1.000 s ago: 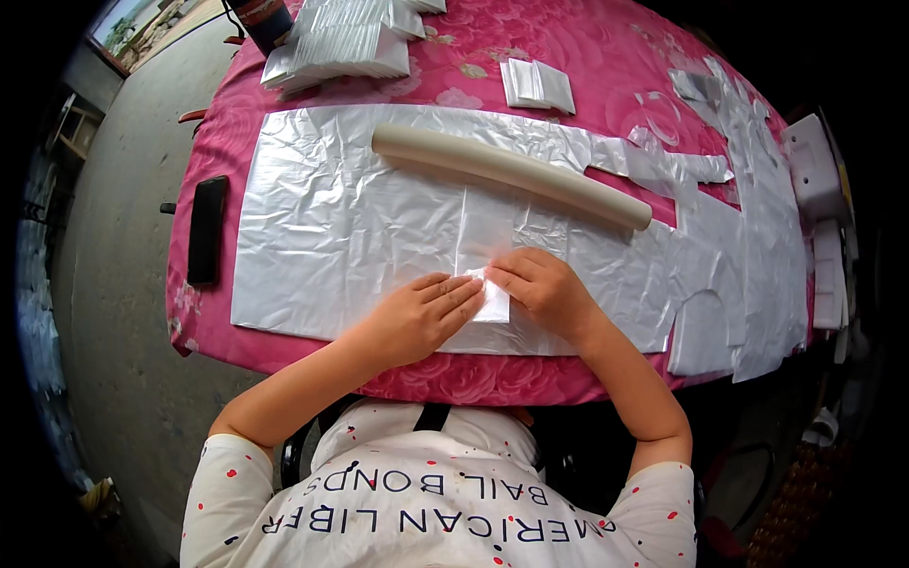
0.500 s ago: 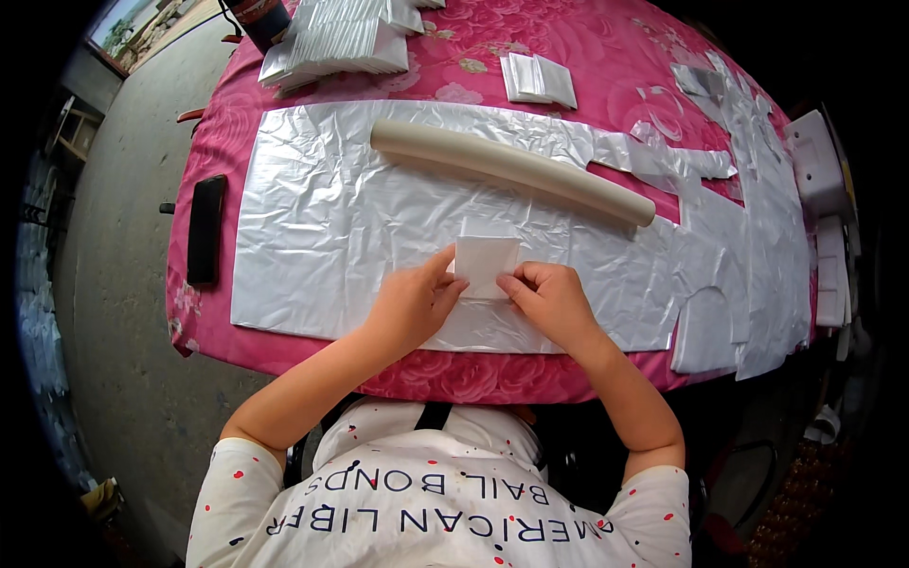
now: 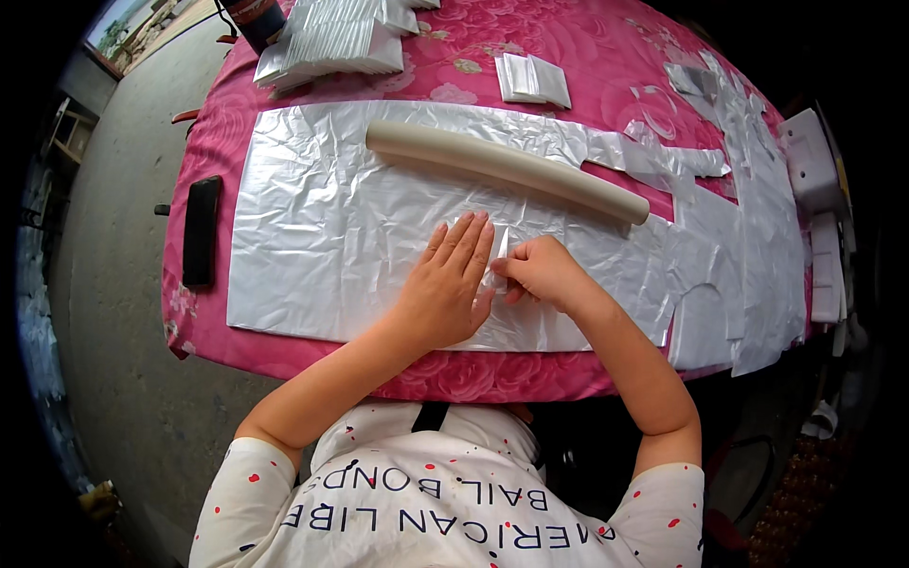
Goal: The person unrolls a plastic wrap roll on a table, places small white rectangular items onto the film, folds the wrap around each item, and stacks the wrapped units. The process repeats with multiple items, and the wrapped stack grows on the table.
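My left hand (image 3: 447,282) lies flat, fingers stretched out, over a small folded piece of thin white plastic film (image 3: 501,248). Most of that piece is hidden under the palm and fingers. At its right edge my right hand (image 3: 542,272) pinches the film between thumb and fingers, lifting a narrow fold. Beneath both hands a large silvery-white plastic sheet (image 3: 303,246) is spread, wrinkled, across the near part of the table. A long beige tube (image 3: 502,170) rests slantwise on this sheet, just beyond my hands.
A pink flowered tablecloth (image 3: 559,28) covers the table. Folded film lies in a big stack (image 3: 331,45) far left and a small stack (image 3: 532,79) at the back. A black phone (image 3: 202,232) sits left; loose plastic pieces (image 3: 772,246) and white boxes (image 3: 811,161) are right.
The folded piece, held up between both hands before, now lies low on the sheet. My left hand has let go and flattened over it; my right hand still pinches its edge.
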A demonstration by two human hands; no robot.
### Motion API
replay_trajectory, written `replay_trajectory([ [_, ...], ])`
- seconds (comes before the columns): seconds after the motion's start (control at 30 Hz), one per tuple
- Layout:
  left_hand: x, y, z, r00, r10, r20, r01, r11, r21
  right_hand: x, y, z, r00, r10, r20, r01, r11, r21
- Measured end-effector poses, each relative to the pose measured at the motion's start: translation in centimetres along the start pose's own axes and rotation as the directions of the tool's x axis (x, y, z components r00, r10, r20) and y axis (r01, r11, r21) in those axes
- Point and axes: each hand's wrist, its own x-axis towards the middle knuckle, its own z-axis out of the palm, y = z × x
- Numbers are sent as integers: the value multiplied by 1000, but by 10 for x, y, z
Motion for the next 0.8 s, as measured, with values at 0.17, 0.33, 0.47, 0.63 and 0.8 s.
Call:
replay_trajectory([
  [0.17,-4,1,14,996,-36,81,30,997,72,-1,2,3,999,27,-22,-26,999,37],
  [0.33,-4,1,14,994,-34,104,30,999,45,-20,-7,8,974,-181,-137,112,909,-402],
  [0.47,-7,0,12,999,-30,-13,30,999,14,-33,-9,3,928,-342,-150,76,567,-820],
  [0.63,-39,-5,-16,966,-138,-219,78,962,-263,-15,-13,14,618,-785,-27,366,319,-874],
  [0.8,-130,-7,-47,745,-429,511,596,83,-799,25,2,53,553,-831,66,560,312,-767],
])
